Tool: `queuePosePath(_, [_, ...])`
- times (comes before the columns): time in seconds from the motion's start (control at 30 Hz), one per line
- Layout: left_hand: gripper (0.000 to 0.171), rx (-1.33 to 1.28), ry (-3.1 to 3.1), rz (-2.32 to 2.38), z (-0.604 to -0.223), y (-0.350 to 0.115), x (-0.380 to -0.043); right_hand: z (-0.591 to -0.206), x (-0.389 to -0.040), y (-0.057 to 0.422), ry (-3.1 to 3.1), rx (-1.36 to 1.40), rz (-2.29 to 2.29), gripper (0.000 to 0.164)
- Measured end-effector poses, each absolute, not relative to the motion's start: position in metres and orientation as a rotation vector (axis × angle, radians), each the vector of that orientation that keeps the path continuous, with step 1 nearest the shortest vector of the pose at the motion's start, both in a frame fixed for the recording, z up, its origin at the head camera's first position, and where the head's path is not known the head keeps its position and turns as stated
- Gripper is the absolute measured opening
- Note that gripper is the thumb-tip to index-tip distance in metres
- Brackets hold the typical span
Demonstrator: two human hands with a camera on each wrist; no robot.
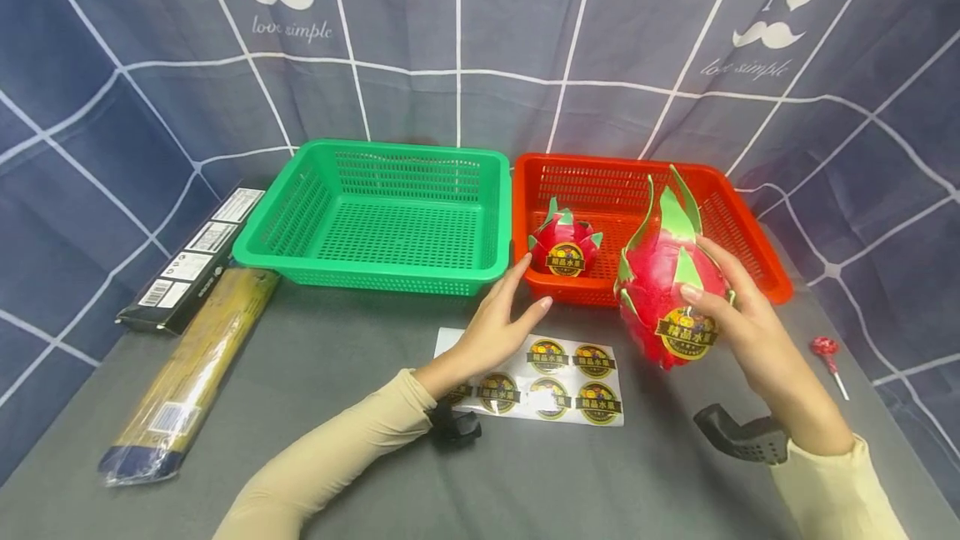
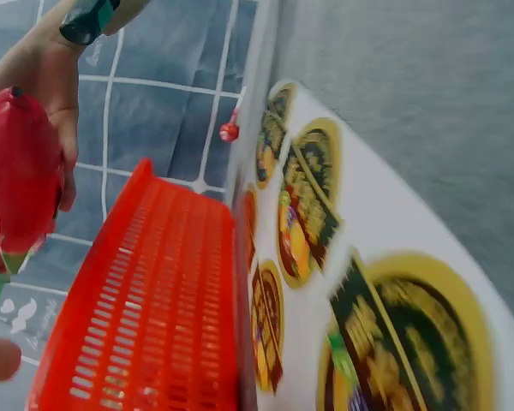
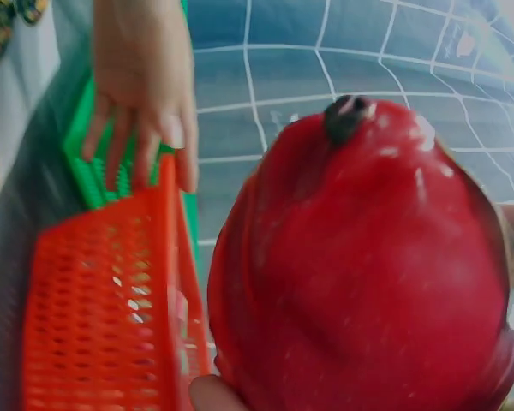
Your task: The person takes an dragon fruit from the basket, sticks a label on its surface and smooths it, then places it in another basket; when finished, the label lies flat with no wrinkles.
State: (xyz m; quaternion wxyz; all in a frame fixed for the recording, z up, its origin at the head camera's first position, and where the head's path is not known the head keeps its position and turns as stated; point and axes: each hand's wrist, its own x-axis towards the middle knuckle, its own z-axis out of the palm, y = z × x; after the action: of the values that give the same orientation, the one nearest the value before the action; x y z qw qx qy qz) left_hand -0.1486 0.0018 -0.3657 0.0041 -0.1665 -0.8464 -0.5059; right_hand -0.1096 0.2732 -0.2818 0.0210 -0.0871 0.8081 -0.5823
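My right hand point(image 1: 750, 332) holds a large red dragon fruit point(image 1: 648, 277), thumb on its near side, over the front edge of a red plastic basket point(image 1: 592, 165). The fruit has green leafy tips and a round black-and-gold sticker point(image 1: 687, 333); its dark stem end faces the right wrist view. A smaller dragon fruit point(image 1: 564, 233) with a similar sticker sits at the left inside the basket. My left hand point(image 1: 491, 332) stretches over a white sticker sheet point(image 1: 574, 380), fingertips near the basket's front left corner, holding nothing.
A green basket point(image 1: 405, 148) stands left of the red one. At the far left lie a black box point(image 1: 197, 261) with white labels and a long clear-wrapped yellowish packet point(image 1: 195, 357). A red lollipop point(image 1: 825, 347) lies at the right. Checked cloth point(image 1: 405, 15) hangs behind.
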Motion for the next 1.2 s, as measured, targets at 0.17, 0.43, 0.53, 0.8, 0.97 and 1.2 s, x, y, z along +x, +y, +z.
queuePosePath(0.17, [0.068, -0.433, -2.573, -1.744, -0.371, 0.018, -0.159, -0.264, -0.139, 0.271, 2.389, -0.229, -1.913, 0.055])
queuePosePath(0.43, [0.056, -0.297, -2.492, -1.732, -0.367, 0.031, -0.162, -0.242, -0.197, 0.268, 2.283, -0.136, -1.995, 0.062])
queuePosePath(0.53, [0.055, -0.28, -2.48, -1.736, -0.367, 0.032, -0.162, -0.243, -0.22, 0.272, 2.344, -0.081, -1.9, 0.065])
queuePosePath(0.8, [0.054, -0.283, -2.457, -1.735, -0.368, 0.031, -0.162, -0.268, -0.267, 0.286, 2.396, -0.039, -1.604, 0.056])
queuePosePath(0.97, [0.054, -0.298, -2.456, -1.702, -0.37, 0.033, -0.163, -0.289, -0.277, 0.295, 2.271, -0.021, -1.561, 0.055])
queuePosePath(1.2, [0.054, -0.318, -2.453, -1.673, -0.372, 0.032, -0.163, -0.299, -0.274, 0.301, 2.285, 0.033, -1.321, 0.095])
